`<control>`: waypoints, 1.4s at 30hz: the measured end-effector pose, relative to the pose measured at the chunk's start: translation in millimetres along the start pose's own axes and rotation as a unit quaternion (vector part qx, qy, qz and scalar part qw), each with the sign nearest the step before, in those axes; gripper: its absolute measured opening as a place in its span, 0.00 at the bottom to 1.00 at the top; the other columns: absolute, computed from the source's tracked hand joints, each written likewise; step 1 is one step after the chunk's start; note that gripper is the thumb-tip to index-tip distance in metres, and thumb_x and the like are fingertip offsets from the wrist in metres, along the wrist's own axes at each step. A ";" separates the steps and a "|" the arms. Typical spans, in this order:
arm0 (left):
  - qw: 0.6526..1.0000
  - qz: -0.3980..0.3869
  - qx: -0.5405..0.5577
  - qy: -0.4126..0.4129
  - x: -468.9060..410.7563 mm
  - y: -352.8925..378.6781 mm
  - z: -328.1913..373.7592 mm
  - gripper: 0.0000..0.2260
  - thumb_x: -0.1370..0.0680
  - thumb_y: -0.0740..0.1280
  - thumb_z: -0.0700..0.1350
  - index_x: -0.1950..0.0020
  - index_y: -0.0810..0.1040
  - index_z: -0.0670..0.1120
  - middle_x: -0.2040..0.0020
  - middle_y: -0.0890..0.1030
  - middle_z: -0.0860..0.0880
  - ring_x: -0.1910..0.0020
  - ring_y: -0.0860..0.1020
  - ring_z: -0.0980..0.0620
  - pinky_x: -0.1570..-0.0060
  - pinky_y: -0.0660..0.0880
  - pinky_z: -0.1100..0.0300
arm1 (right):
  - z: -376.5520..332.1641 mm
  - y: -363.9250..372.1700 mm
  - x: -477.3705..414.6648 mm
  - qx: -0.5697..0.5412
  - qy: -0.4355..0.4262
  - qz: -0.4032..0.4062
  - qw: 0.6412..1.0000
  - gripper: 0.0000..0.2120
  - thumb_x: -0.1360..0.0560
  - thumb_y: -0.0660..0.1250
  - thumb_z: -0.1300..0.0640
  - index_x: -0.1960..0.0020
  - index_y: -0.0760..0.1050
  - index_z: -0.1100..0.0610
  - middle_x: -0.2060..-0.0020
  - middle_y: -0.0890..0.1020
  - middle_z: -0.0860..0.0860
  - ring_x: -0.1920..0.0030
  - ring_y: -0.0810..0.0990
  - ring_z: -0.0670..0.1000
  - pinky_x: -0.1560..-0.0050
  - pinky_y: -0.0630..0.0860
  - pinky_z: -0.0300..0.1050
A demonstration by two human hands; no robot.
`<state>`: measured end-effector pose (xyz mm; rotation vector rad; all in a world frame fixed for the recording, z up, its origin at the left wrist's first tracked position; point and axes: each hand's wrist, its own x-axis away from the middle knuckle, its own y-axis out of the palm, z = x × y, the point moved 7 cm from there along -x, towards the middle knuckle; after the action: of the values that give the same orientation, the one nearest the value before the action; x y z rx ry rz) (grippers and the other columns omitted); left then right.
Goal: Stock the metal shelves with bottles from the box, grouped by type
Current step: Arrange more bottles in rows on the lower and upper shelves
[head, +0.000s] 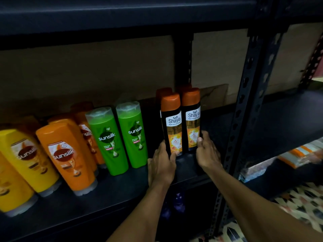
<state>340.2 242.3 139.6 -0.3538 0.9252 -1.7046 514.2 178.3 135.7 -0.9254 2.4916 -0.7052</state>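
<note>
Two black Safi Shayla bottles with orange caps stand side by side on the dark metal shelf (pixel 122 186). My left hand (pixel 162 163) grips the base of the left bottle (pixel 172 123). My right hand (pixel 208 152) grips the base of the right bottle (pixel 192 119). More orange caps show behind them. To their left stand two green Sunsilk bottles (pixel 120 137), then orange Sunsilk bottles (pixel 66 158) and yellow ones (pixel 26 159) at the far left.
A perforated shelf upright (pixel 244 105) rises just right of my right hand. Beyond it another shelf (pixel 288 123) holds packets (pixel 300 154) lower down. Purple bottles (pixel 178 201) show on the level below. A patterned floor (pixel 297 203) lies at bottom right.
</note>
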 end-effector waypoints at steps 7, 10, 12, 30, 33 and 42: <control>1.000 0.008 -0.010 0.007 -0.5 -1.4 0.9 0.25 0.17 0.63 0.56 0.22 0.63 0.51 0.31 0.77 0.49 0.31 0.73 0.46 0.36 0.67 0.48 | 3.2 0.9 -1.1 -0.002 0.006 0.007 1.000 0.18 0.15 0.46 0.46 0.27 0.59 0.42 0.30 0.73 0.52 0.30 0.71 0.57 0.34 0.68 0.56; 1.000 0.012 -0.008 0.013 -0.8 -0.8 0.3 0.25 0.17 0.63 0.56 0.23 0.64 0.52 0.32 0.78 0.48 0.32 0.74 0.46 0.37 0.68 0.48 | 2.7 -1.8 -1.2 -0.013 0.005 0.026 1.000 0.17 0.15 0.49 0.48 0.27 0.58 0.42 0.31 0.74 0.50 0.32 0.73 0.56 0.41 0.69 0.51; 1.000 0.014 -0.006 0.017 -0.8 -0.5 -0.3 0.24 0.17 0.64 0.56 0.23 0.64 0.52 0.32 0.78 0.48 0.33 0.74 0.46 0.37 0.68 0.48 | 1.6 -4.0 0.7 -0.032 0.001 0.036 0.999 0.18 0.15 0.51 0.49 0.26 0.56 0.42 0.31 0.74 0.49 0.33 0.73 0.54 0.43 0.69 0.50; 0.968 0.166 0.131 0.132 93.7 -102.9 -45.3 0.18 0.22 0.69 0.38 0.33 0.76 0.50 0.41 0.79 0.53 0.42 0.79 0.56 0.44 0.79 0.49 | -70.0 11.8 139.5 -0.101 -0.205 0.048 0.972 0.20 0.20 0.62 0.62 0.31 0.63 0.49 0.39 0.70 0.47 0.37 0.70 0.45 0.34 0.68 0.46; 0.959 0.237 0.116 0.107 99.0 -139.3 -70.6 0.24 0.23 0.71 0.36 0.29 0.71 0.49 0.35 0.72 0.52 0.34 0.73 0.51 0.39 0.76 0.45 | -98.0 37.4 140.5 -0.113 -0.208 -0.013 0.972 0.24 0.20 0.65 0.59 0.29 0.61 0.46 0.38 0.71 0.47 0.37 0.70 0.44 0.34 0.70 0.45; 0.953 0.207 0.219 -0.017 55.3 -112.8 -110.9 0.35 0.22 0.73 0.42 0.22 0.56 0.46 0.26 0.68 0.43 0.27 0.70 0.44 0.30 0.71 0.43 | -117.2 109.1 101.0 -0.130 -0.105 -0.094 0.981 0.45 0.30 0.78 0.46 0.22 0.55 0.51 0.29 0.71 0.51 0.30 0.71 0.52 0.30 0.71 0.54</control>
<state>172.6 245.5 138.0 0.1042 0.5237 -1.4535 329.5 218.0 148.2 -1.2709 2.3636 -0.3183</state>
